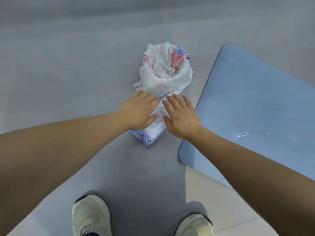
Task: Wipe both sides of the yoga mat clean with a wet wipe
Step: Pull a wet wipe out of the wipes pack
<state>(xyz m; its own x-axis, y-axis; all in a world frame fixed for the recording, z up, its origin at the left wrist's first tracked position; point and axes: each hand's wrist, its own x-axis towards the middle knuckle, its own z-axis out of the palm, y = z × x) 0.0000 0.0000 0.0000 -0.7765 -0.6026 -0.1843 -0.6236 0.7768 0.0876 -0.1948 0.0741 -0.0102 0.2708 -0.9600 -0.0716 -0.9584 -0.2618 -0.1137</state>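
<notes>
So the yoga mat [255, 106] is a pale blue one, lying flat on the grey floor [68, 74] over on the right side, running off the right edge of the view. Its near corner is rounded and you can see a thin darker edge along its left side. The surface looks matte and pretty smooth, with a small glossy squiggle near the lower middle that looks like a wet streak, plus a slightly darker patch a bit above that.

Just left of the mat's corner, on the floor, there's a pack of wet wipes [150, 135], white with a lilac border and a lid section on top. Both hands are down on it. The left hand [139, 110] lies flat over the pack's left part, fingers straight-ish and spread, thumb resting on the lid area. The right hand [180, 116] is also flat with fingers extended, palm down on the pack's right side, thumb angled in toward the other thumb. Neither hand is curled around anything.

Right behind the pack, touching its far end, sits a small bin lined with a white plastic bag [166, 68], with crumpled white wipes and something pink and blue inside.

Two off-white sneakers [90, 217] show at the bottom edge.
</notes>
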